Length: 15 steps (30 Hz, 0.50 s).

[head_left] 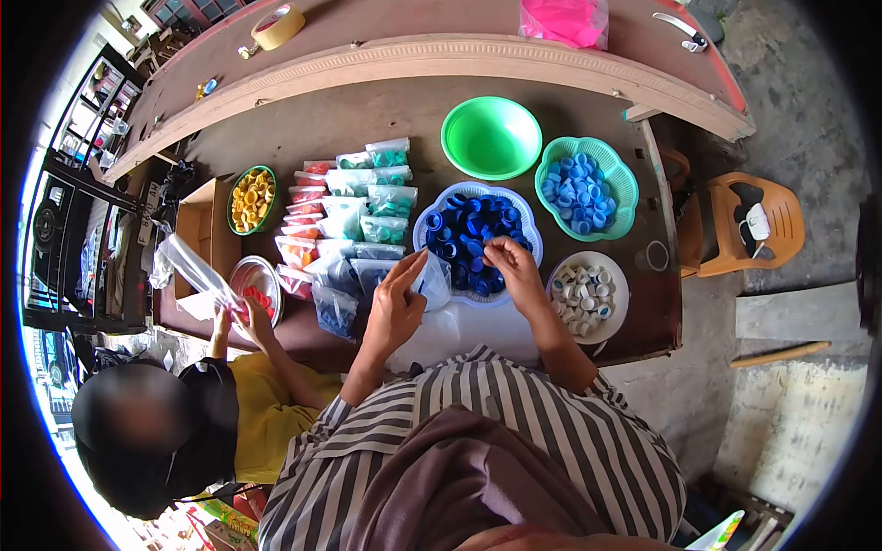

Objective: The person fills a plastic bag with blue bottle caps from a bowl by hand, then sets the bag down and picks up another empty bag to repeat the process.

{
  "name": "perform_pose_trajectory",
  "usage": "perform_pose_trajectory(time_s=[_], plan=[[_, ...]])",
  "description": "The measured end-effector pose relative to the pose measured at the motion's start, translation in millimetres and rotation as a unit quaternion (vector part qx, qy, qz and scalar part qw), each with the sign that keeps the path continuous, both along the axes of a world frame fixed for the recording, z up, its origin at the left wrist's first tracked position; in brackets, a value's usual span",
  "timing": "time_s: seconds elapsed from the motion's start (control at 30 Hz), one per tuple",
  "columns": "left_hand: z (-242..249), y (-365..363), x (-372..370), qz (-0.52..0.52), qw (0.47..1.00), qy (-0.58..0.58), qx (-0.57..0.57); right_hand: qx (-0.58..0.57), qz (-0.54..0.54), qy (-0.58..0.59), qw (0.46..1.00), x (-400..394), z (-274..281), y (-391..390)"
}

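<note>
My left hand [397, 298] is closed at the upper edge of a clear plastic bag [434, 283], which looks bluish and hangs just right of the fingers. Over a pale blue basket [419, 225] of dark blue bottle caps [464, 217], my right hand [514, 269] has its fingertips pinched together. Anything between those fingertips is too small to make out. Left of my hands lie rows of filled clear bags with teal caps [390, 200], orange caps [296, 251] and dark blue caps [335, 308].
A green bowl [491, 138], a teal basket [627, 174] of light blue caps and a bowl of white caps [584, 298] surround the dark blue ones. Yellow caps [251, 202] stand by a cardboard box [197, 230]. At left, a co-worker's hands [241, 321] hold a plastic bag above red caps.
</note>
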<state>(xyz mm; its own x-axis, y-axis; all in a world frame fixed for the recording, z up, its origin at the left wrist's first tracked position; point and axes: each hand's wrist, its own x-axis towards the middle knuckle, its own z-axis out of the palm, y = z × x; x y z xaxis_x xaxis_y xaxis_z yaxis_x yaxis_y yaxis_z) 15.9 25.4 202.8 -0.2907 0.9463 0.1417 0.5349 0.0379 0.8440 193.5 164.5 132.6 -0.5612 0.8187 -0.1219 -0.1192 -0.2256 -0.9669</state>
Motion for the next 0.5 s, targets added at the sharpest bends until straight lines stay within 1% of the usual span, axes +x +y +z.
perform_pose_trajectory(time_s=[0.03, 0.07, 0.1, 0.17, 0.2, 0.23, 0.3, 0.37, 0.43, 0.47, 0.5], plan=[[3.6, 1.9, 1.8, -0.001, 1.000, -0.001, -0.004, 0.064, -0.028, 0.039, 0.997, -6.6, 15.7, -10.1], [10.7, 4.4, 5.9, 0.004, 1.000, -0.019, -0.016, 0.173, -0.045, 0.035, 0.983, -11.1, 36.0, -19.7], [14.6, 6.7, 9.0, 0.007, 0.999, -0.037, -0.028, 0.281, -0.061, 0.030, 0.957, -14.6, 52.2, -26.8], [14.9, 8.8, 10.5, 0.001, 0.999, -0.039, -0.023, 0.427, 0.014, -0.007, 0.904, -19.7, 63.5, -32.3], [15.1, 9.4, 10.7, -0.002, 0.999, -0.040, -0.016, 0.496, 0.104, -0.085, 0.858, -20.0, 65.5, -29.7], [15.1, 9.4, 10.7, -0.004, 0.999, -0.041, -0.009, 0.495, 0.102, -0.085, 0.858, -20.3, 60.0, -27.5], [14.1, 6.6, 6.6, -0.003, 0.999, -0.034, -0.015, 0.413, 0.142, -0.052, 0.898, -21.7, 45.8, -23.9], [14.5, 2.6, 3.8, 0.004, 0.999, -0.031, -0.021, 0.305, 0.089, 0.007, 0.948, -18.0, 40.4, -10.0], [19.9, 0.3, 1.4, 0.026, 0.999, -0.037, -0.020, 0.221, 0.066, -0.055, 0.972, -10.1, 6.2, 10.3], [18.4, -0.9, 0.2, 0.031, 0.999, -0.032, -0.011, 0.222, 0.066, -0.055, 0.971, -3.5, -21.6, 15.9], [15.0, -2.0, -1.8, 0.031, 0.999, -0.032, -0.007, 0.243, 0.110, -0.142, 0.953, 2.2, -53.0, 23.0]])
